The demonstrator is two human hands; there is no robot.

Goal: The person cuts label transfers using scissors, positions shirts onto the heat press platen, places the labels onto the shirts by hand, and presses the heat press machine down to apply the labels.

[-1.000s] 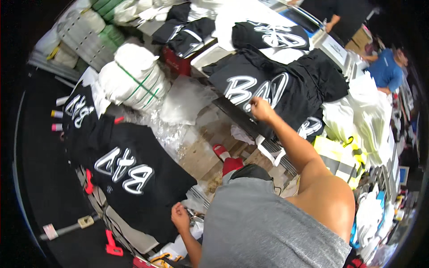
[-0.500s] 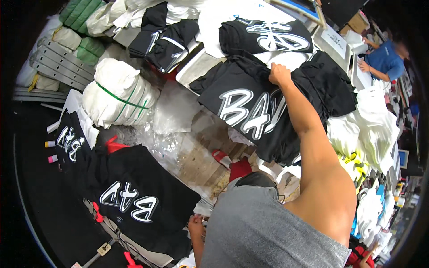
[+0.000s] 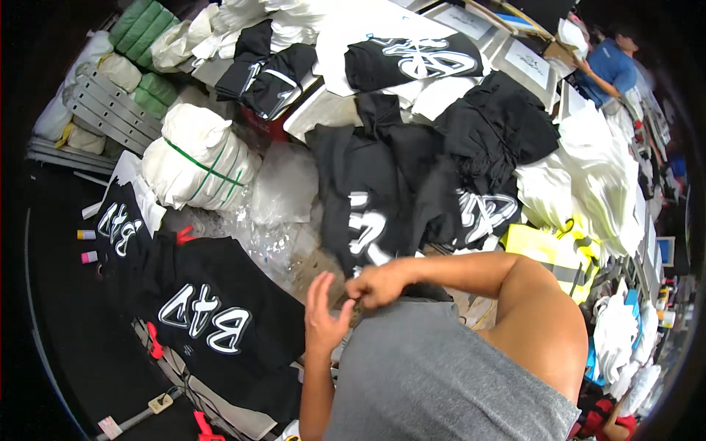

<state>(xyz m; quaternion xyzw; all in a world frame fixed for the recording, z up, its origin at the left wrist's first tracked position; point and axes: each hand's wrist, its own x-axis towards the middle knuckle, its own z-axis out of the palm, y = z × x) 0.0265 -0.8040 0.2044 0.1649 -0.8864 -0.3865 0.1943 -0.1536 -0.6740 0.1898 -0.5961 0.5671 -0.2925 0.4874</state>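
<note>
My right hand is closed, pinching the dark edge of a black T-shirt with white lettering. The shirt stretches from the table down toward my body, its lower part partly hidden behind the hand. Just left of it, my left hand is raised with fingers apart and holds nothing. A second black T-shirt with white lettering lies spread flat beside my left forearm. To the right of the held shirt is a crumpled pile of black shirts.
A folded black shirt stack lies at the back. White cloth and a yellow vest sit at right. A green-strapped white bundle stands left. Cables and a socket are lower left. A person in blue works far right.
My right hand has drawn the black T-shirt from the far side of the table toward my body. My left hand has risen from the spread shirt's edge, its fingers now apart.
</note>
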